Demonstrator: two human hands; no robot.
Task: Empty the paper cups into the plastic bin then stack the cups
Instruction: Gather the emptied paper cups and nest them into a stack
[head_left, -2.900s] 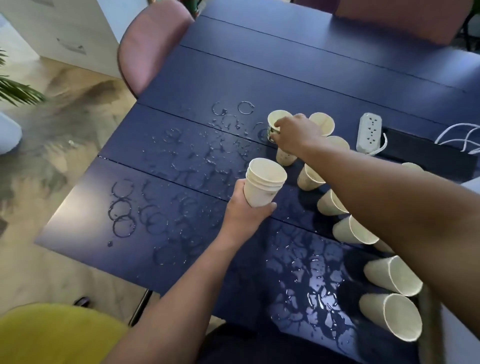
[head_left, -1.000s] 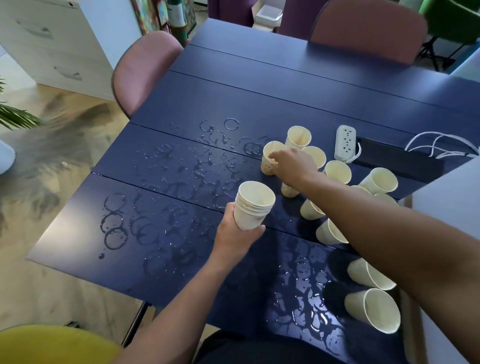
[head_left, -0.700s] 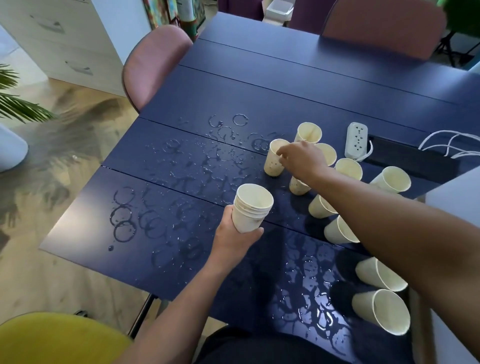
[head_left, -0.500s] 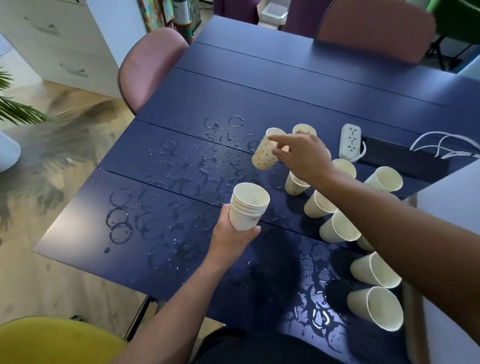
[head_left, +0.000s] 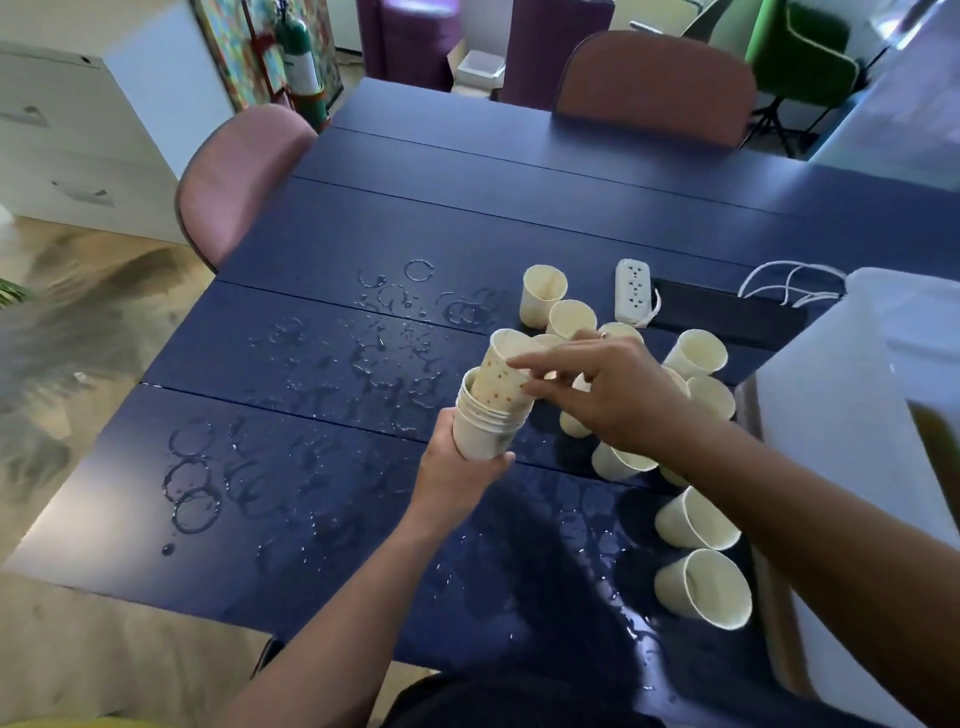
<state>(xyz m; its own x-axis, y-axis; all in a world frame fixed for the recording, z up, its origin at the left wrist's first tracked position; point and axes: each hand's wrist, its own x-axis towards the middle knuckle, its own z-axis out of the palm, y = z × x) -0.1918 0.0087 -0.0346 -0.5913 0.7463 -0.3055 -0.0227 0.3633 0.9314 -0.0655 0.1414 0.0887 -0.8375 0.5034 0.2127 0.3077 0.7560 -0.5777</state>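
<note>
The left hand (head_left: 457, 467) has its grip clamped round the nested stack of cream paper cups (head_left: 485, 428) above the wet dark-blue table (head_left: 322, 249); the right hand (head_left: 602, 395) pinches a dotted paper cup (head_left: 501, 376), tilted, base entering the stack's mouth; its long axis needs aligning with the stack's

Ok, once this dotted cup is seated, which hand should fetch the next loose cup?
Probably the right hand: the loose cups lie on its side, while the left hand holds the stack.
</note>
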